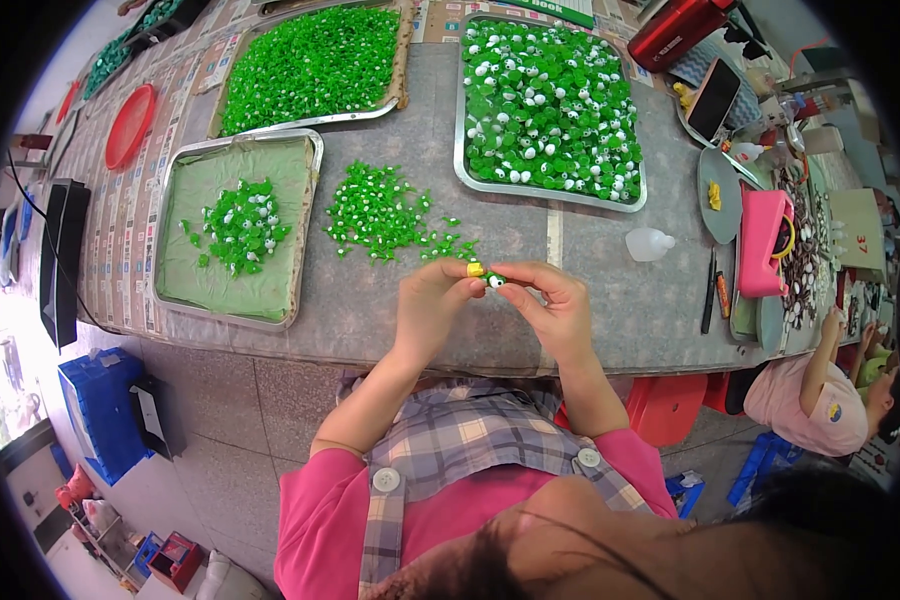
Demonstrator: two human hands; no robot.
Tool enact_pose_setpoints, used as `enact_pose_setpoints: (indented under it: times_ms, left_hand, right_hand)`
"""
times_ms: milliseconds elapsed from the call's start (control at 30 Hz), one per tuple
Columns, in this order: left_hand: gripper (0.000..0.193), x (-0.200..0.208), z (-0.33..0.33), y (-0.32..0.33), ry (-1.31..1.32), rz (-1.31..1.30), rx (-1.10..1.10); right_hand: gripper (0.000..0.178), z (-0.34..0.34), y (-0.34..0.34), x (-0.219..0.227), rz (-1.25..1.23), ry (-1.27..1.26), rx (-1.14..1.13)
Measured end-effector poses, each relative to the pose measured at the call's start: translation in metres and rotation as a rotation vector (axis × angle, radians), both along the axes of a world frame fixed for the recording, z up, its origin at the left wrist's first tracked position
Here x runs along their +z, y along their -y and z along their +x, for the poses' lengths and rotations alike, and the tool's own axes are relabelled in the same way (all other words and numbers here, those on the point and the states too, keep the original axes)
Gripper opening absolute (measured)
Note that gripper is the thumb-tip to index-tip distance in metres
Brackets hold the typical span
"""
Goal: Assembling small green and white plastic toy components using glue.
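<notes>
My left hand (pixel 432 305) and my right hand (pixel 552 305) meet over the table's near side, fingertips pinched together. A small yellow piece (pixel 475 269) sits at my left fingertips. Beside it, under my right thumb and forefinger, is a small green piece with a white, eye-like ball (pixel 495 282). Fingers partly cover both, so I cannot tell whether they are joined. Just beyond my hands lies a loose pile of small green parts with white bits (pixel 375 210). To the left, a green-lined tray (pixel 185 280) bears a heap of green-and-white pieces.
A metal tray (pixel 550 200) full of green-and-white pieces stands at the back right; another tray (pixel 402 95) of green parts is back left. On the right are a small translucent bottle (pixel 648 244), a pink case (pixel 763 255), pens and a phone (pixel 715 98). A co-worker (pixel 810 400) sits far right.
</notes>
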State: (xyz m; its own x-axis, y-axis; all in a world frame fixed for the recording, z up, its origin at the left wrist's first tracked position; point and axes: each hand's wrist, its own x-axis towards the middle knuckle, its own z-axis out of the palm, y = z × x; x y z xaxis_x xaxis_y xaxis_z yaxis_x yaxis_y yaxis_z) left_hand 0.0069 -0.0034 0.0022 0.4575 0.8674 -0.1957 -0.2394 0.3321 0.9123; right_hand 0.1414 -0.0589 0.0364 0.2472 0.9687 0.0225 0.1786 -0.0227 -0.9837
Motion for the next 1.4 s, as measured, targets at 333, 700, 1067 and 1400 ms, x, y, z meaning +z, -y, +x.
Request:
enact_pose_setpoints:
  times_ms: [333,700,1067,1400]
  left_hand:
    - [0.007,0.004,0.002,0.006,-0.184,0.253,0.060]
    - [0.013,0.021,0.003,-0.004,-0.387,0.774,0.010]
    - [0.018,0.022,0.003,-0.006,-0.391,0.975,0.001]
    - [0.019,0.021,-0.001,-0.006,-0.489,1.080,0.013]
  right_hand:
    - [0.016,-0.006,0.010,-0.009,-0.053,-0.209,-0.098]
    - [0.016,0.008,0.010,-0.007,-0.108,-0.520,-0.048]
    - [0.014,0.008,0.008,-0.006,-0.157,-0.595,-0.027]
    - [0.015,-0.001,0.008,-0.014,-0.168,-0.646,-0.057]
